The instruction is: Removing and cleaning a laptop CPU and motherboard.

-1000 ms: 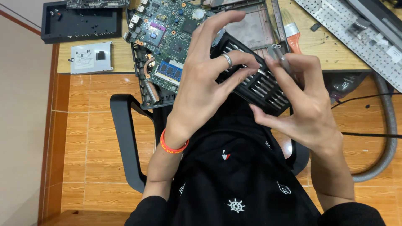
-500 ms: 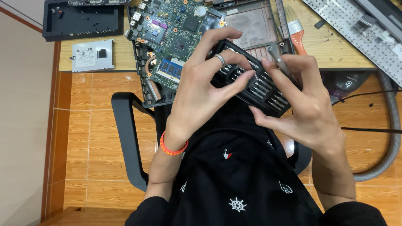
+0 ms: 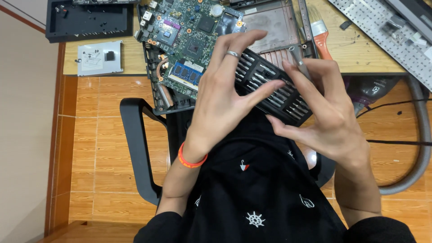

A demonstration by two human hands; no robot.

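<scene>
A black case of screwdriver bits (image 3: 281, 96) lies tilted across my lap at the desk edge. My left hand (image 3: 225, 99), with a ring and an orange wristband, rests on the case's left half. Its fingers are spread and the thumb lies across the rows of bits. My right hand (image 3: 330, 117) is at the case's right end, with its fingers pinched on a thin metal screwdriver (image 3: 298, 60) that points up over the far edge. The lower part of the case is hidden under both hands.
A green laptop motherboard (image 3: 189, 31) and an opened laptop base (image 3: 270, 24) lie on the wooden desk (image 3: 360, 58). Also there are a brush (image 3: 321, 31), a keyboard (image 3: 382, 24), a black tray (image 3: 90, 20) and a drive caddy (image 3: 99, 58). A chair armrest (image 3: 135, 144) is left, a grey hose (image 3: 418, 139) right.
My left fingers have uncurled from the case's far edge and now lie spread over it. My right hand has shifted up along the case's right end.
</scene>
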